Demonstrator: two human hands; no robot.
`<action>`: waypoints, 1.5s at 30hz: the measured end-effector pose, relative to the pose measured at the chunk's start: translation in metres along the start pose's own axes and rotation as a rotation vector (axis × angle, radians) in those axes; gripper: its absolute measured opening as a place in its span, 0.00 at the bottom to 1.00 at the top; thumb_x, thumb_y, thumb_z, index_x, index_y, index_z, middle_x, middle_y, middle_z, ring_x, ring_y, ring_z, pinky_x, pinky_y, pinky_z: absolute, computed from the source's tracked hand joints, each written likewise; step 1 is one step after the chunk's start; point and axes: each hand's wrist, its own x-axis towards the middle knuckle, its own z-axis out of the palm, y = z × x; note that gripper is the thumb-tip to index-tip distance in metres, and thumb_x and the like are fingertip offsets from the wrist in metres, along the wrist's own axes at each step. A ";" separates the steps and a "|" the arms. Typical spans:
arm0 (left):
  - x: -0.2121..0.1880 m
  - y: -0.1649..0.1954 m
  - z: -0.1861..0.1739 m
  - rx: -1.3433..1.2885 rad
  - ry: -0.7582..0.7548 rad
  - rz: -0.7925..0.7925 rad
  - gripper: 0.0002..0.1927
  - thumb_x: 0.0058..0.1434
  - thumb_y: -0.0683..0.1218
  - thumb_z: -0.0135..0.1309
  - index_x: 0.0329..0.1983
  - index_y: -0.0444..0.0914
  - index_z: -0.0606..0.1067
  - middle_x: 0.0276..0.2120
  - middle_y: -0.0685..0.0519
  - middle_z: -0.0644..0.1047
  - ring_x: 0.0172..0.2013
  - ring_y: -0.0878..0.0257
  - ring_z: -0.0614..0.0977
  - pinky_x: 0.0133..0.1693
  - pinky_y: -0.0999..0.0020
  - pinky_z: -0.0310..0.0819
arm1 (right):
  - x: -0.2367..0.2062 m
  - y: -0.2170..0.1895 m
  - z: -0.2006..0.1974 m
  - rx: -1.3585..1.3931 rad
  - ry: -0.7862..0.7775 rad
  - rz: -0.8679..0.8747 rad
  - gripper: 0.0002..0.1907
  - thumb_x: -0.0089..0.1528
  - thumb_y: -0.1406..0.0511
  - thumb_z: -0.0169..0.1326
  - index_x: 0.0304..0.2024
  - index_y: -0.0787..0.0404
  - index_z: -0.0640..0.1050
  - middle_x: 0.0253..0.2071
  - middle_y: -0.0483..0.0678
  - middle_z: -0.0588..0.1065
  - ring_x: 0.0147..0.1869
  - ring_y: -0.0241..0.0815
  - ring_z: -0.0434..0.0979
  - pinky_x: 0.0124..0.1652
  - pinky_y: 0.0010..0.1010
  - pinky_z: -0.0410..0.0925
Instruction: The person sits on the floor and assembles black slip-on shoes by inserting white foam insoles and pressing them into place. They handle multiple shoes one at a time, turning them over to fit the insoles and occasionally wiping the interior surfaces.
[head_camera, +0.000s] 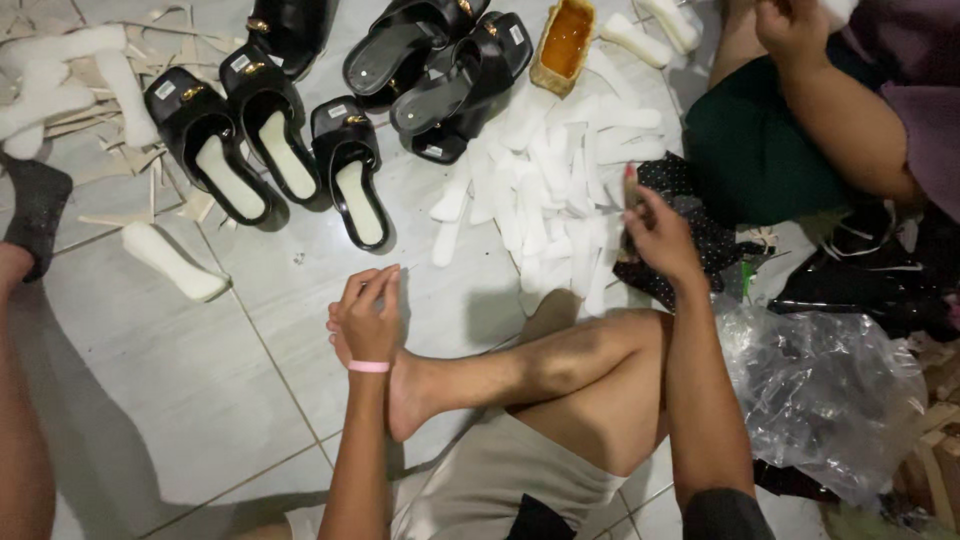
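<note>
our right hand (660, 235) sat right of the frame's centre, fingers bunched together on a thin brush-like tool (630, 190) with a reddish tip; its long axis ran close to vertical in the frame, tip toward the top edge, and the rest of it was hidden in the fist. just below and beside that hand lay a black cloth with white dots (700, 240). our left hand (368, 315), with a pink band (368, 366) at the wrist, lay on our own bare foot (405, 395) at centre frame, fingers straight and close together, clamped on nothing.

left of the right hand a heap of white insole pieces (545, 190) spread over the floor, most of them lying lengthwise up and down the frame. at upper left three black slip-on sandals (270, 140) stood side by side, toes toward the bottom of the frame, each with a white insole and a small white rectangular label at the heel end. more black sandals (440, 70) were piled at top centre, also with small white labels. a small rectangular tub of amber glue (565, 40) stood at the top, right of them. crumpled clear plastic (820, 380) lay at lower right.

another person's arm (840, 110) showed at upper right, and a limb in a dark sock (35, 215) at the left edge.

the surface was a floor of large pale glossy tiles (180, 360) with thin grout lines.
</note>
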 end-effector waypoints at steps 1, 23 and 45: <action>-0.001 0.003 -0.002 0.018 -0.022 0.000 0.06 0.63 0.45 0.63 0.42 0.45 0.85 0.40 0.54 0.81 0.39 0.59 0.81 0.41 0.64 0.72 | -0.002 -0.002 0.006 -0.037 -0.083 -0.048 0.26 0.66 0.62 0.56 0.68 0.54 0.71 0.39 0.47 0.77 0.38 0.37 0.76 0.37 0.30 0.71; 0.091 0.042 0.063 -0.152 0.009 0.231 0.23 0.61 0.46 0.65 0.59 0.39 0.74 0.53 0.46 0.76 0.54 0.48 0.78 0.55 0.58 0.74 | -0.001 0.007 0.081 -0.012 -0.695 -0.133 0.16 0.60 0.73 0.59 0.50 0.58 0.80 0.29 0.42 0.77 0.33 0.32 0.74 0.35 0.26 0.71; 0.013 0.051 0.008 -0.199 -0.303 -0.289 0.36 0.43 0.56 0.74 0.47 0.33 0.70 0.30 0.43 0.82 0.31 0.46 0.85 0.32 0.55 0.77 | 0.100 -0.060 0.069 -0.045 0.331 -0.460 0.21 0.66 0.61 0.60 0.59 0.60 0.77 0.53 0.57 0.72 0.55 0.51 0.74 0.50 0.39 0.71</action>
